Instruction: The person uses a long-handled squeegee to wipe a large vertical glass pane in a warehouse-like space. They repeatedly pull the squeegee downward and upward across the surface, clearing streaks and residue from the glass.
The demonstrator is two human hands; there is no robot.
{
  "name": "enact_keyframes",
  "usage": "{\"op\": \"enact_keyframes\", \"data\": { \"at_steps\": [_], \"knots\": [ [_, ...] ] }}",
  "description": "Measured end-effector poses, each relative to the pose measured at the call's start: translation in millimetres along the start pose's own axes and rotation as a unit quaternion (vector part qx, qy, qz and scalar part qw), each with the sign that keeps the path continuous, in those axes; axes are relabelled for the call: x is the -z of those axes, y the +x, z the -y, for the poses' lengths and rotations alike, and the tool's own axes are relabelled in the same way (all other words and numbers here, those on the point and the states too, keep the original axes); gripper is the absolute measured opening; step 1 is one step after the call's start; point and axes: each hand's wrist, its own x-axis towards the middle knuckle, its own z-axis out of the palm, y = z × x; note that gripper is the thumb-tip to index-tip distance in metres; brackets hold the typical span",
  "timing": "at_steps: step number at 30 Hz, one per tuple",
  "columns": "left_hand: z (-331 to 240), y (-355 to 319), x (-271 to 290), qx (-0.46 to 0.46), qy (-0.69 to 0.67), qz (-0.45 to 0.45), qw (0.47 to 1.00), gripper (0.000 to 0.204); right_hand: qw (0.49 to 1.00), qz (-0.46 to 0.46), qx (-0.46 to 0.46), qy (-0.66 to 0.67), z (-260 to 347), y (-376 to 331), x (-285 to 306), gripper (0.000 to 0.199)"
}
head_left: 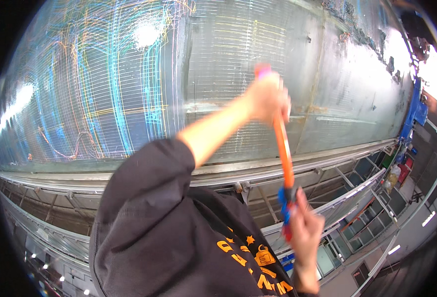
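A long, narrow orange strip (284,153), perhaps a strap or a tool's handle, runs between my two hands; motion blur hides its exact kind. My left hand (270,99) is closed round its upper end, and a pinkish-red tip (263,69) sticks out beyond the fingers. Lower down, my right hand (305,225) has its fingers closed on a blue and red piece (285,213), where the strip turns black. Much of that piece lies behind the fingers. My left hand appears in front of a wide, glossy grey panel (213,94); whether it touches the panel I cannot tell.
Coloured lines (114,89) and bright reflections cover the panel's left side. A metal rail (70,177) runs along its lower edge. Blue framework (412,116) stands at the far right, near stored items and a plastic bag (391,175). My dark sweatshirt (179,237) fills the lower middle.
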Motion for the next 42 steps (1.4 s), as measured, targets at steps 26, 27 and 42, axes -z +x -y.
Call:
{"op": "enact_keyframes", "data": {
  "at_steps": [26,27,42],
  "knots": [
    [96.0,84.3,72.2,-0.028,0.148,-0.123,0.981,0.025,0.996,0.074,0.015,0.042,120.8,101.4,13.3,0.051],
    [84.0,74.9,63.9,-0.026,0.153,-0.086,0.984,0.026,0.996,0.071,0.034,0.040,97.3,88.1,17.0,0.052],
    [-193.3,-152.1,-49.6,0.044,0.043,0.030,0.998,0.037,0.996,0.062,0.067,-0.023,-176.0,-157.1,4.6,0.063]
  ]
}}
